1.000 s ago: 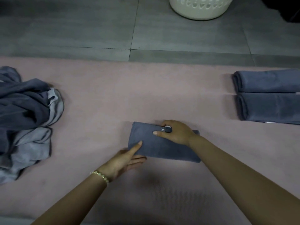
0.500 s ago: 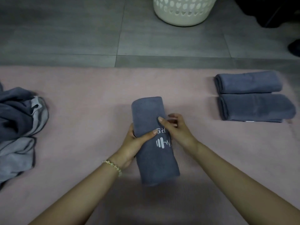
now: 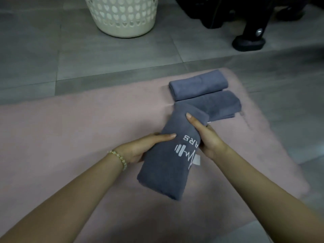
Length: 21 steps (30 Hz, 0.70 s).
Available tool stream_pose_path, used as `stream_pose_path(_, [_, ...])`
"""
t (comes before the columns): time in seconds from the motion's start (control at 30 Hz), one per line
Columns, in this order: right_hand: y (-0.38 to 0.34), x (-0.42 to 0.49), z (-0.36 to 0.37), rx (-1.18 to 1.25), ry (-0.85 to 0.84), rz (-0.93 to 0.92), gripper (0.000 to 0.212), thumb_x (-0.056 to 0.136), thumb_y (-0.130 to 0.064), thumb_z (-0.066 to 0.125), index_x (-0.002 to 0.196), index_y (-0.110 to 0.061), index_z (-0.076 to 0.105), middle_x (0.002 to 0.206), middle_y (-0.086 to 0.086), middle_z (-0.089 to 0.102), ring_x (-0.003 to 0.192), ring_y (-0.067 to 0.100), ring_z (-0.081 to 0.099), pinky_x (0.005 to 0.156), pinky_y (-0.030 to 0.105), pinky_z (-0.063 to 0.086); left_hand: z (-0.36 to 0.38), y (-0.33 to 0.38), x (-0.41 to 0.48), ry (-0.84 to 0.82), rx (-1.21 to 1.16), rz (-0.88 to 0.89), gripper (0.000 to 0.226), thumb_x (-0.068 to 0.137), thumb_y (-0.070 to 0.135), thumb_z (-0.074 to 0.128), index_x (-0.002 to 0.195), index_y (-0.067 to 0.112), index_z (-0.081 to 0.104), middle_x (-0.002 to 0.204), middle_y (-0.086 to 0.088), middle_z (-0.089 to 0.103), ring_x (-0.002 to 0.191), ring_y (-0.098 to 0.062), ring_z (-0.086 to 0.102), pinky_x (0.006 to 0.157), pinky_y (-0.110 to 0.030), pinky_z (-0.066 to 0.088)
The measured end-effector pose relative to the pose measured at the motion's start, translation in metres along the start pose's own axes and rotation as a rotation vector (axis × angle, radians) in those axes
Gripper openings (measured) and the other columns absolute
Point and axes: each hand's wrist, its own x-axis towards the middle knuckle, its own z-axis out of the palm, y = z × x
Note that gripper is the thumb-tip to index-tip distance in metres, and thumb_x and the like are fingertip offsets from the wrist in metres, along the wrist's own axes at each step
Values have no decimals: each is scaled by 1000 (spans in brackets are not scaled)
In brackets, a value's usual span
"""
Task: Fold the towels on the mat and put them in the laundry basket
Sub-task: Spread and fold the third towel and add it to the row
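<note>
**Held item.** The folded logo towel (image 3: 163, 172) is at the middle of the pink mat (image 3: 70, 137). Its long axis runs from 7 o'clock to 1 o'clock, printed face up. It cannot be told whether the near end rests on the mat or is lifted clear.

**Grip state.** Both grips are closed on the logo towel.
- The left hand (image 3: 142, 148) grips the 9 o'clock edge at mid-length, thumb across the top.
- The right hand (image 3: 206, 137) grips the 3 o'clock edge, one digit laid along the top toward the far end.

**Governing relation.** The far end of the logo towel points at 1 o'clock, where two folded towels lie side by side. In this view it covers the corner of the nearer folded towel (image 3: 217, 104). The farther folded towel (image 3: 198, 85) lies just beyond. The right hand is the nearer hand to this pair.

**Destination.** The laundry basket (image 3: 122, 16) stands on the tiled floor (image 3: 35, 50) at 11 o'clock, well apart from the towel and off its axis. The left hand is on that side. A transfer there would probably call for a turn of the axis toward 11 o'clock.
</note>
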Motion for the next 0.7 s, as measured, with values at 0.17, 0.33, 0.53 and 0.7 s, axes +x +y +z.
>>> stream_pose_path(0.17, [-7, 6, -77, 168, 363, -212, 49, 79, -36, 71, 118, -10, 61, 113, 7, 70, 102, 20, 67, 83, 32, 57, 23, -15, 47, 48, -72, -69, 22, 88, 30, 57, 105, 17, 64, 93, 8, 74, 79, -2, 69, 69, -18, 55])
stream_pose_path(0.33, [-3, 19, -134, 140, 527, -286, 38, 86, -31, 67, 119, -14, 61, 118, 5, 67, 106, 19, 65, 91, 37, 53, 60, -27, 105, 280, -229, 118, 34, 84, 23, 68, 115, 11, 61, 103, -3, 72, 84, -16, 70, 75, -35, 57])
stream_pose_path(0.53, [0, 38, -164, 18, 655, -244, 41, 80, -23, 75, 114, -5, 63, 110, 5, 67, 91, 15, 66, 75, 20, 57, 74, -44, 150, 579, -54, 233, 21, 84, 25, 69, 93, 7, 63, 97, -8, 69, 86, -20, 66, 66, -20, 55])
stream_pose_path(0.7, [23, 44, -174, -95, 748, -94, 58, 77, -28, 77, 122, 0, 55, 113, 7, 62, 97, 22, 56, 91, 32, 48, 70, -61, 156, 692, 173, 210, 49, 80, 28, 73, 115, -1, 54, 111, -8, 64, 93, -17, 59, 71, -16, 43])
